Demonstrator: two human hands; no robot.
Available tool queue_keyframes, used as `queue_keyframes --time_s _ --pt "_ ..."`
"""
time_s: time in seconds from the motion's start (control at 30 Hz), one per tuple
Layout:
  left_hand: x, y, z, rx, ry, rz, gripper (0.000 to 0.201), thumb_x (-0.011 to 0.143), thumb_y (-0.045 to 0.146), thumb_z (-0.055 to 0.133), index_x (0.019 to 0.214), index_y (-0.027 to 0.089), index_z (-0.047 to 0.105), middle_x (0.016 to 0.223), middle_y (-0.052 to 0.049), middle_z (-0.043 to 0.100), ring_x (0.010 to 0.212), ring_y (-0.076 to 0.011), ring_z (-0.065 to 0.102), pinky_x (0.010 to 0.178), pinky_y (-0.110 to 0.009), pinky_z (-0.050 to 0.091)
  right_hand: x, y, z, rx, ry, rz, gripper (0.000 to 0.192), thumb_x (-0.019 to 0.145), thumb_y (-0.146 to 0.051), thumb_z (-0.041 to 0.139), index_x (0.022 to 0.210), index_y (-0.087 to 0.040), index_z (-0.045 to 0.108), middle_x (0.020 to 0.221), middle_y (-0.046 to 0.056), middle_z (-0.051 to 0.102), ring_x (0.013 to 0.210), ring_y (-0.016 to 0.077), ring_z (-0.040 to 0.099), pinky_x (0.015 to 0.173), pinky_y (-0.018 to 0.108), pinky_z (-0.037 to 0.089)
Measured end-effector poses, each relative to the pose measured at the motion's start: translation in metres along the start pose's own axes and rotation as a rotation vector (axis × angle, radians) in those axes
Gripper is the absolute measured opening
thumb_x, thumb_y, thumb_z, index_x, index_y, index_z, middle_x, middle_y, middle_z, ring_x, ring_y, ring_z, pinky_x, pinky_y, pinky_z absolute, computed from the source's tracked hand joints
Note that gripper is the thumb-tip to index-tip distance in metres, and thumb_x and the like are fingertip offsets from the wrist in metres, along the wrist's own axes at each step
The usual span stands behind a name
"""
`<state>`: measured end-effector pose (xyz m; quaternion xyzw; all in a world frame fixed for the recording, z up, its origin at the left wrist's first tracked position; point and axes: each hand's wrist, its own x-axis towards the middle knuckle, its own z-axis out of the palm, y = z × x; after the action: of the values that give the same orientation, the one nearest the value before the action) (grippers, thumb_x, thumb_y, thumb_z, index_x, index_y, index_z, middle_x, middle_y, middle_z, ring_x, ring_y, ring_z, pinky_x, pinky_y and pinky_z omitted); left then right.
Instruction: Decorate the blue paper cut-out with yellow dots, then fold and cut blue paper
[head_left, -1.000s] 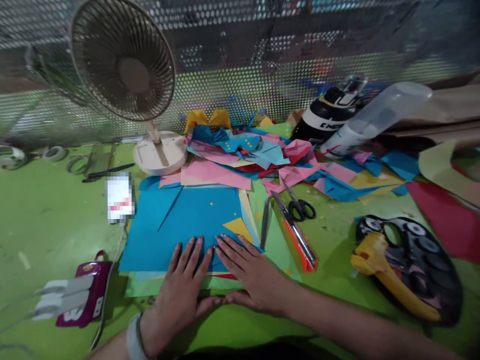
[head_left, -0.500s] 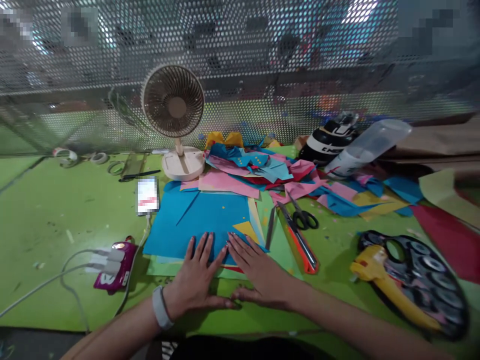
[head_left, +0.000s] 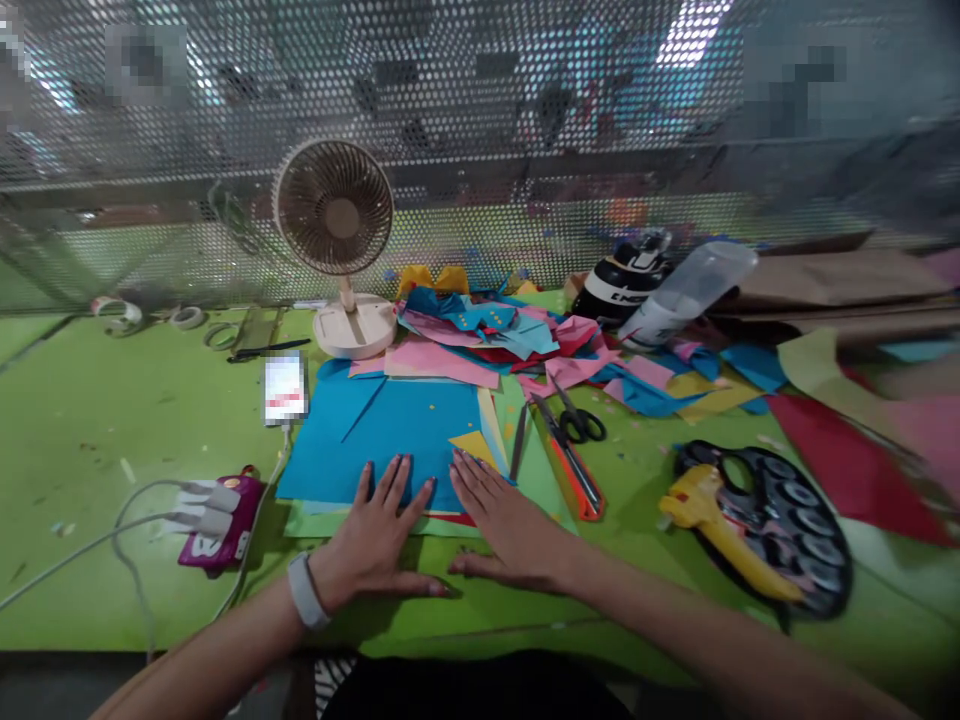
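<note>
A blue sheet of paper (head_left: 405, 420) lies on top of several coloured sheets on the green table (head_left: 187, 430). My left hand (head_left: 377, 548) rests flat with fingers spread, its fingertips on the lower edge of the blue sheet. Beside it my right hand (head_left: 501, 525) also lies flat, fingers stretched over the sheet's lower right part. Neither hand holds anything. Just right of the sheets are a grey blade-like strip (head_left: 518, 443), an orange utility knife (head_left: 576, 470) and black-handled scissors (head_left: 583, 425).
A small fan (head_left: 335, 210) stands behind the paper, next to heaped paper scraps (head_left: 480, 335). A phone (head_left: 285, 388) and a purple power bank (head_left: 225, 525) with cables are left. On the right lie a yellow glue gun (head_left: 727, 530), a black palette-like tray (head_left: 832, 580) and a clear bottle (head_left: 701, 285).
The view has shifted slightly, so most things sit further left. My hands have moved a little apart at the thumbs and stay flat on the paper.
</note>
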<state>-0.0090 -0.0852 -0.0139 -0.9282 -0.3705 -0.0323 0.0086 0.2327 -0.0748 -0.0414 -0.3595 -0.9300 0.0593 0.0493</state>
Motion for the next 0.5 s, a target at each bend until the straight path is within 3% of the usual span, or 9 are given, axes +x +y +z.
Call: queue_keyframes --time_s 0.33,0.5 --pt "-0.029 -0.019 -0.003 0.057 0.049 0.007 0.104 0.072 0.081 0.037 0.149 0.013 0.02 0.152 -0.02 0.028 0.141 -0.0354 0.021 0.113 -0.053 0.005 -0.031 0.021 -0.009 -0.024 -0.024 0.153 0.104 0.082 -0.078 0.023 0.146 0.004 0.019 0.153 0.026 0.013 0.144 0.0334 0.007 0.116 0.05 0.014" --pt "-0.038 -0.023 -0.005 0.069 0.03 0.018 0.103 0.074 0.08 0.038 0.149 0.012 0.022 0.153 -0.02 0.027 0.142 -0.0342 0.021 0.114 -0.051 0.004 -0.032 0.018 -0.02 -0.041 -0.044 0.178 0.104 0.082 -0.078 0.021 0.146 0.003 0.021 0.152 0.025 0.018 0.144 0.0325 0.01 0.116 0.051 0.012"
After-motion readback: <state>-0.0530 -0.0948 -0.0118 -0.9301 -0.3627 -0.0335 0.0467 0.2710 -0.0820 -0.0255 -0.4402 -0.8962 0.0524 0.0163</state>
